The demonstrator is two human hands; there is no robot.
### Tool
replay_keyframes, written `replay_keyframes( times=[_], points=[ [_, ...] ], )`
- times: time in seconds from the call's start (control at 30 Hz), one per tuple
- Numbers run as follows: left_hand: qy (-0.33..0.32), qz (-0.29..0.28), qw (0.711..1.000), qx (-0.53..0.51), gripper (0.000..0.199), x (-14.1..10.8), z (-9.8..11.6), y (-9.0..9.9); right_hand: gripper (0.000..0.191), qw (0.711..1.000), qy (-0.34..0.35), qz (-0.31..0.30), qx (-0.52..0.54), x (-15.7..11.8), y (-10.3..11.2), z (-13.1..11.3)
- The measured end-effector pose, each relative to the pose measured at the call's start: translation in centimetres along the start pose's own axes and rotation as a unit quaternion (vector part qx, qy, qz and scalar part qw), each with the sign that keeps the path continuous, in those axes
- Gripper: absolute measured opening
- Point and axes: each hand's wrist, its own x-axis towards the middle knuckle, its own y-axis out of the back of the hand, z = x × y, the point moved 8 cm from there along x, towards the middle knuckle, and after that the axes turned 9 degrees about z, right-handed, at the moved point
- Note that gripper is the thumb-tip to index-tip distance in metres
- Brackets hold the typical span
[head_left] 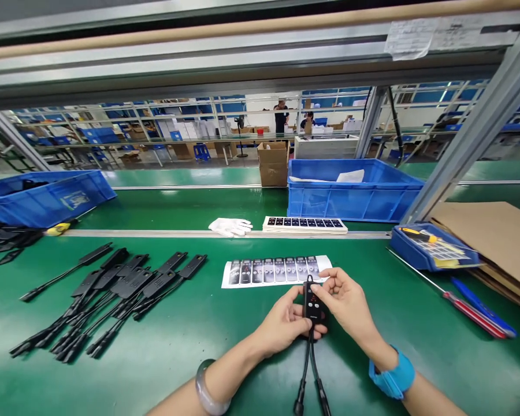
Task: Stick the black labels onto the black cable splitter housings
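My left hand [286, 323] is closed around a small black controller [314, 309] with buttons on its front and a loop at its top. Two black cables with connectors hang from its lower end. My right hand [344, 297] has its thumb pressed on the upper front of the same controller, fingers curled above. Just behind lies a white sheet of printed labels [279, 271], its right end close to my right fingertips. More black controllers with cables [130, 283] lie in a loose pile to the left on the green table.
A white glove [230, 226] and a stack of label sheets [305, 224] lie farther back. Blue bins [351, 199] stand behind. On the right are a small blue tray [433, 248], a screwdriver [472, 312], a blue tool [481, 306] and cardboard [494, 231] beside a metal post.
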Motion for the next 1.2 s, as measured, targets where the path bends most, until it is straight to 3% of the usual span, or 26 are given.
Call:
replay_keyframes(
  times=[0.1,0.23,0.47,0.57,0.7,0.87,0.97,1.07,1.13,1.2],
  points=[
    [0.006,0.004,1.000,-0.018,0.048,0.1,-0.1,0.2,0.034,1.000,0.014,-0.005,-0.025,0.3,0.1,0.2],
    [0.019,0.008,0.998,-0.062,0.041,0.3,-0.1,0.5,0.040,0.996,-0.005,-0.087,0.012,-0.3,-1.6,0.5],
    [-0.016,0.041,0.993,-0.107,0.029,0.8,0.9,1.4,0.088,0.982,-0.017,-0.187,0.020,-2.2,-3.8,0.2],
    [-0.024,0.054,0.994,-0.093,0.030,0.8,1.0,1.5,0.079,0.975,-0.011,-0.218,0.046,-2.2,-4.1,0.1],
    [-0.032,0.061,0.997,-0.019,0.040,0.9,0.6,1.5,0.048,0.983,0.022,-0.180,0.017,-1.6,-3.6,0.4],
    [-0.069,0.079,0.993,0.058,0.050,1.0,0.3,1.6,0.048,0.985,0.072,-0.143,-0.056,-2.0,-3.5,0.4],
    [-0.063,0.096,0.993,0.006,0.054,1.1,0.4,1.8,0.054,0.980,0.112,-0.123,-0.110,-2.3,-3.6,-0.3],
    [-0.066,0.076,0.994,-0.038,0.059,1.3,0.8,1.8,0.059,0.961,0.195,-0.099,-0.168,-2.0,-3.3,-1.0],
    [-0.098,0.075,0.991,0.047,0.058,1.2,1.5,2.4,0.055,0.946,0.226,-0.078,-0.219,-1.0,-2.3,-0.4],
    [-0.170,0.120,0.951,0.230,0.047,0.9,2.8,3.5,0.050,0.928,0.223,-0.026,-0.297,1.0,-0.3,0.8]
  ],
)
